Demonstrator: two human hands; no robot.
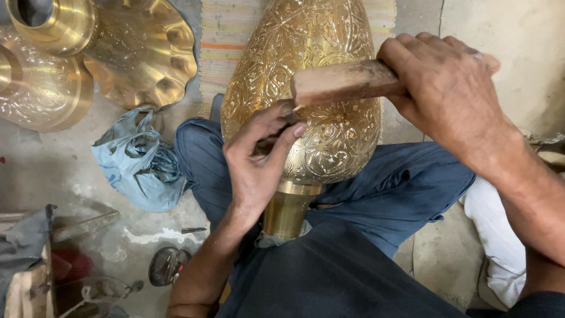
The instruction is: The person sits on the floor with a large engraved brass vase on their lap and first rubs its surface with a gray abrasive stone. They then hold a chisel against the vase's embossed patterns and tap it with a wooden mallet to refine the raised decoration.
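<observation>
The large engraved brass vase [306, 88] is lying across the person's lap, its narrow neck pointing back toward the body and its broad belly resting between the blue-trousered legs [388, 194], which are cradling it so it stays put on the floor [59, 171]. Beyond it, at the far left corner of the floor, plain brass vessels [76, 53] with a scalloped rim are standing together, and a crumpled blue plastic bag [138, 162] is lying just beside the left knee. The right hand [447, 88] is wrapping its fingers fully closed around the end of a wooden mallet [344, 79], holding the block level just over the vase's belly. The left hand [259, 159] is resting against the brass, its fingers pinched shut on a slim chisel [294, 109] (only its top end is showing), the tip seemingly set against the pattern right under the mallet's face, so that a blow would probably land squarely.
</observation>
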